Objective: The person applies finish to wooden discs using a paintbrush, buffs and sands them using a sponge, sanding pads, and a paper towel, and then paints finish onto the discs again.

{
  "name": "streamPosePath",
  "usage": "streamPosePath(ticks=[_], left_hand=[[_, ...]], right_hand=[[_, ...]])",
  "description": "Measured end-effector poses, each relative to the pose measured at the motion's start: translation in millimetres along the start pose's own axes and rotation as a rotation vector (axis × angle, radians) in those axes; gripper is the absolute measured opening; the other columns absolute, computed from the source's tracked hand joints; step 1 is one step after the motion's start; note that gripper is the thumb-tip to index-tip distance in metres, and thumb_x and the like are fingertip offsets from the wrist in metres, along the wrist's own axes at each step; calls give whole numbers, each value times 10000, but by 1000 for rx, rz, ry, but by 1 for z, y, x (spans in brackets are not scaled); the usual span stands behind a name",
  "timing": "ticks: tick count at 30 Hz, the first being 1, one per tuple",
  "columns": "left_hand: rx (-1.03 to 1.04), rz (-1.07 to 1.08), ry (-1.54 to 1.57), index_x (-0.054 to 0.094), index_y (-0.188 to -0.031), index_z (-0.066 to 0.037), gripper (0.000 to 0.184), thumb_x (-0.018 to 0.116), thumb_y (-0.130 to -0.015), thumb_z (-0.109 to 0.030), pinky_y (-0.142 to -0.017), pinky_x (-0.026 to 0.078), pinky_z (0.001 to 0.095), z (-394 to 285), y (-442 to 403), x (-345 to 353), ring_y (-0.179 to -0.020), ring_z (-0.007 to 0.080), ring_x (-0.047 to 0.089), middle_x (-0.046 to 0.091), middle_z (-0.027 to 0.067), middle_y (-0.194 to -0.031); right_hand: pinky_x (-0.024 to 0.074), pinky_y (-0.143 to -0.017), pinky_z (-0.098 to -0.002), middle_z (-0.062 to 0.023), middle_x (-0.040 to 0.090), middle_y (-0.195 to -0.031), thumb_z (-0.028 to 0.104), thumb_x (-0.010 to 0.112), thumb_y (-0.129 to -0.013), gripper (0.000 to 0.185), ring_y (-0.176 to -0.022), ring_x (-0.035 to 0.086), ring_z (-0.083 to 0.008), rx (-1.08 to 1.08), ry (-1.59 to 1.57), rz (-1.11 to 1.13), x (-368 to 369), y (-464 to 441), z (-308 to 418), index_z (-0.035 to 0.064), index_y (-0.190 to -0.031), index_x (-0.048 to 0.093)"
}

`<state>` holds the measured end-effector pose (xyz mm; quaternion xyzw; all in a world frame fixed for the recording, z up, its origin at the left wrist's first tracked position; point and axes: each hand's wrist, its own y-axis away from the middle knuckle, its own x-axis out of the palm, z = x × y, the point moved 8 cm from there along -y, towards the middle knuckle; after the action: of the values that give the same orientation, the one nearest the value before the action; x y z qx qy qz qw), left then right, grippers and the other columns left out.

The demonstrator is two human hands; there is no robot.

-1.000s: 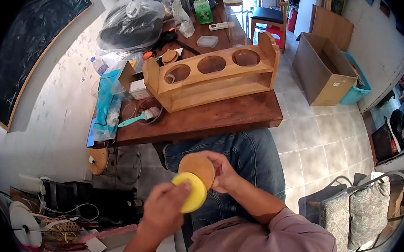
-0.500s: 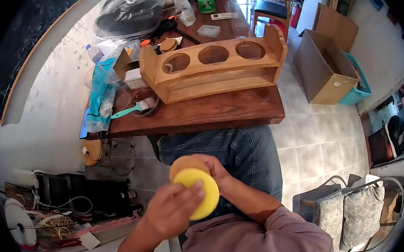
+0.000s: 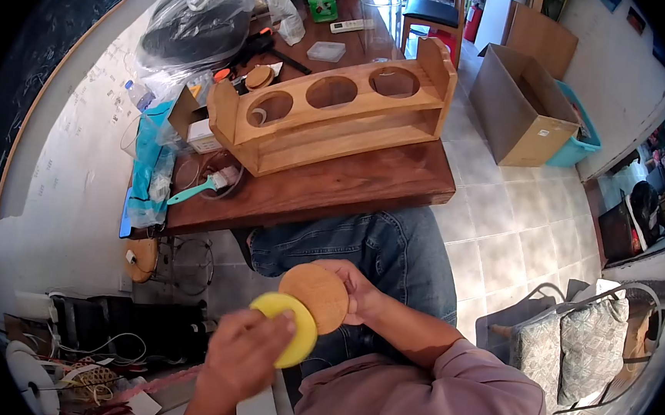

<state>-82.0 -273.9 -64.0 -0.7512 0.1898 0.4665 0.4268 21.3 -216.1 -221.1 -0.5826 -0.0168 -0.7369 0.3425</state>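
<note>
A round wooden disc (image 3: 319, 291) is held by its right edge in my right hand (image 3: 360, 293), its flat face turned up over my lap. My left hand (image 3: 245, 352) grips a round yellow pad (image 3: 305, 340), thumb and fingers on its upper side. The pad lies across the lower left edge of the disc; whether the two touch I cannot tell. Beyond my knees, a wooden rack (image 3: 300, 103) with three round holes stands on the table (image 3: 350, 179).
A brush with a turquoise handle (image 3: 189, 190) rests in a clear bowl near the table's front left. More wooden discs (image 3: 260, 77) lie behind the rack. A cardboard box (image 3: 520, 116) stands on the floor at right, and a cushioned chair (image 3: 593, 345) sits at lower right.
My left hand has moved the yellow pad left, uncovering more of the wooden disc. The disc now faces the camera more fully. The whole view has shifted slightly.
</note>
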Motion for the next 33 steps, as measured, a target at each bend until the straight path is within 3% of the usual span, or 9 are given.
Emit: streamPosePath(ticks=[2,5,10,14,18,21,25,28,33], left_hand=[[-85,-31,-87,723,-1109,-17,409,656,-707,21,-785,544,356,8,-12,-6,-876,273,633,731,110,-1150],[-8,-76,45,729,-1082,-43,427,705,-664,41,-754,549,368,-8,-17,6,-854,271,644,754,104,-1099],[-3,74,96,728,-1095,-46,417,678,-683,-5,-769,543,362,-1,12,2,-882,256,642,739,105,-1148],[-84,-115,-17,735,-1067,-43,376,684,-695,-14,-765,541,357,14,-4,-1,-885,246,639,733,104,-1166],[119,48,142,739,-1027,-37,313,684,-720,-62,-754,540,343,-22,-7,8,-877,218,637,741,92,-1152],[20,96,128,743,-1004,-46,296,682,-715,-63,-740,534,333,-12,9,-1,-869,213,633,753,81,-1115],[-140,-134,-30,734,-992,-39,335,692,-660,-42,-730,523,333,9,30,-25,-850,251,637,767,98,-1047],[-265,-367,66,705,-1055,-31,347,680,-711,12,-734,519,334,14,37,-37,-833,261,635,763,158,-1038],[-368,-482,206,655,-1161,-25,330,597,-847,57,-747,517,351,25,36,-29,-771,266,628,752,227,-1024]], right_hand=[[477,-1072,-362,-151,616,-1335,290,897,-765,872,-1229,616,-211,57,9,9,1,-1,-15,-79,-1423,458],[476,-1074,-366,-153,613,-1341,258,887,-774,849,-1243,607,-212,124,72,-55,-11,1,-29,-76,-1425,456],[473,-1080,-364,-154,602,-1358,255,882,-775,851,-1254,605,-217,28,-64,28,-5,2,-5,-75,-1429,449],[477,-1074,-364,-146,611,-1345,289,898,-752,891,-1246,609,-222,114,-37,29,1,-2,-32,-72,-1431,449],[481,-1076,-376,-163,604,-1351,332,896,-756,935,-1246,611,-243,122,-26,-20,-8,1,-20,-78,-1450,424],[483,-1080,-394,-180,592,-1366,349,903,-748,959,-1255,608,-258,39,-60,-27,-12,4,-5,-84,-1451,416],[502,-1061,-409,-195,589,-1369,364,919,-723,1001,-1252,614,-265,50,-64,4,-20,8,-2,-109,-1442,409],[506,-1055,-404,-196,597,-1361,372,930,-699,1029,-1234,628,-262,31,-5,23,-19,7,0,-114,-1441,410],[502,-1054,-391,-195,600,-1361,370,939,-677,1030,-1212,642,-252,9,41,-1,-21,10,4,-116,-1431,432]])
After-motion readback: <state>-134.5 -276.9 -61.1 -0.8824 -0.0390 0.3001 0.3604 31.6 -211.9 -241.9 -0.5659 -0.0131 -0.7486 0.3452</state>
